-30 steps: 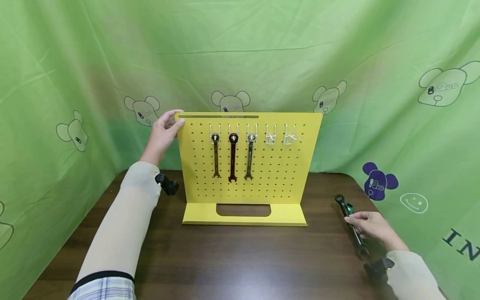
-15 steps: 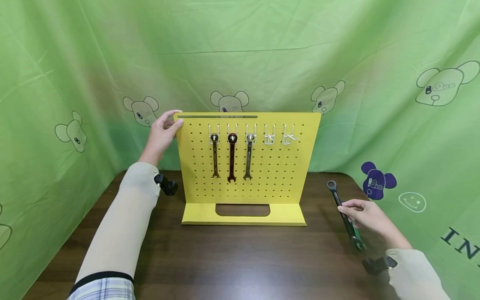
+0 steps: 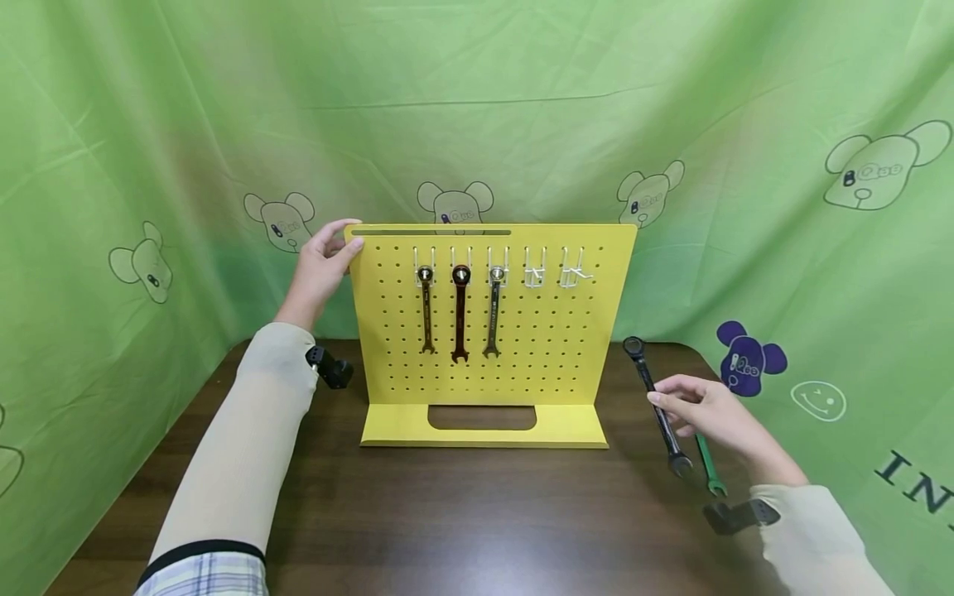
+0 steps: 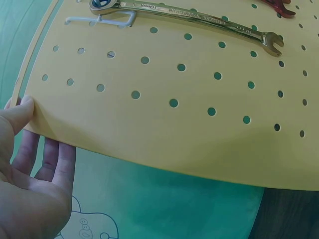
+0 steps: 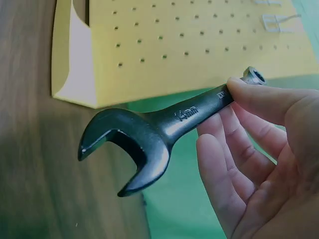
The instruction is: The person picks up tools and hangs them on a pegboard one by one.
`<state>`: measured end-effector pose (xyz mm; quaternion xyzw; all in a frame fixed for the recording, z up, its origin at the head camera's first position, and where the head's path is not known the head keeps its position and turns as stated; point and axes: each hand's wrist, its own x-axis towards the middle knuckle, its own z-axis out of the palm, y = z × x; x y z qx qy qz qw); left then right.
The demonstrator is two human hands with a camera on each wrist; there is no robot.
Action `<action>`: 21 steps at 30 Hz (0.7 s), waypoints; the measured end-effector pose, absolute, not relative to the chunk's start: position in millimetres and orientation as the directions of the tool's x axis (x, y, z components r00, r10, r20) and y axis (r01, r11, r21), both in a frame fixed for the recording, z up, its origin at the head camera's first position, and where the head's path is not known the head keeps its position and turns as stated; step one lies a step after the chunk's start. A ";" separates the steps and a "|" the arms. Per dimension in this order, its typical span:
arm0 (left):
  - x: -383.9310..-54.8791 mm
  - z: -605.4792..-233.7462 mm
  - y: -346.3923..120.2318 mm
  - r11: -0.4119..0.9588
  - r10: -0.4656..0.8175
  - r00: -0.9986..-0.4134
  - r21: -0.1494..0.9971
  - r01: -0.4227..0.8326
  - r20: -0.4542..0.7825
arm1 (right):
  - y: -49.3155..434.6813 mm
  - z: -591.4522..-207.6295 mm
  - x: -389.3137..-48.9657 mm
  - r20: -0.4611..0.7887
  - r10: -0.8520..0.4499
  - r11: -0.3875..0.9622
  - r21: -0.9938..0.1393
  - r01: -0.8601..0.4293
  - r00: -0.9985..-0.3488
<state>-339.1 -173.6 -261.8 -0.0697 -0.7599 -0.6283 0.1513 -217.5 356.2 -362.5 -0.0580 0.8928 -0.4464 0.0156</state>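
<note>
A yellow pegboard [image 3: 484, 331] stands upright on the table. Its top left corner is pinched by my left hand [image 3: 322, 269], thumb in front and fingers behind, as the left wrist view also shows. My right hand [image 3: 708, 411] holds a black combination wrench [image 5: 174, 119] by its shaft, ring end up and open jaw down, to the right of the board. "14mm" is stamped near the jaw. Three wrenches hang on hooks: a slim brassy one [image 3: 427, 314], a dark red one [image 3: 460, 319] and a silver one [image 3: 493, 319]. A green wrench [image 3: 710, 468] lies on the table, partly hidden behind my right hand.
Two bare white wire hooks, one left [image 3: 535, 269] and one right [image 3: 574, 271], sit on the board's right half. Its yellow base [image 3: 395, 424] has a cut-out slot. Brown wood tabletop [image 3: 477, 513] lies in front. Green printed cloth [image 3: 477, 108] surrounds the table.
My right hand has lifted the black wrench off the table and carried it up and left, apart from the green wrench. The left hand stays at the board's corner.
</note>
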 end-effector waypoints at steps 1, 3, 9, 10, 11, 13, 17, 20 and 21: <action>-339.2 -261.9 -173.8 0.202 -0.083 -0.944 0.933 0.297 0.319 | 353.3 -360.8 -217.7 0.025 -0.122 0.594 -0.799 -0.093 -0.992; -339.5 -262.0 -173.9 0.202 -0.084 -0.944 0.933 0.298 0.319 | 347.4 -357.5 -218.6 0.028 -0.132 0.590 -0.801 -0.101 -0.991; -339.3 -262.2 -174.2 0.204 -0.083 -0.944 0.932 0.298 0.320 | 328.9 -347.6 -225.0 0.047 -0.156 0.556 -0.821 -0.127 -0.987; -339.3 -262.1 -174.1 0.202 -0.084 -0.944 0.933 0.298 0.320 | 325.6 -346.5 -226.7 0.057 -0.163 0.551 -0.823 -0.139 -0.985; -339.1 -261.9 -173.9 0.200 -0.086 -0.944 0.933 0.298 0.320 | 322.2 -345.1 -228.2 0.065 -0.171 0.548 -0.823 -0.149 -0.983; -339.5 -261.9 -173.6 0.195 -0.089 -0.943 0.934 0.299 0.320 | 314.6 -342.1 -231.2 0.080 -0.183 0.538 -0.826 -0.168 -0.980; -339.9 -262.0 -173.6 0.194 -0.086 -0.940 0.931 0.309 0.330 | 298.9 -335.3 -237.3 0.107 -0.213 0.515 -0.833 -0.204 -0.971; -339.9 -261.9 -173.6 0.198 -0.086 -0.939 0.929 0.311 0.333 | 287.4 -330.0 -241.6 0.120 -0.225 0.491 -0.843 -0.219 -0.967; -340.0 -261.9 -173.4 0.198 -0.086 -0.940 0.930 0.310 0.332 | 283.6 -328.2 -242.8 0.124 -0.226 0.482 -0.847 -0.221 -0.966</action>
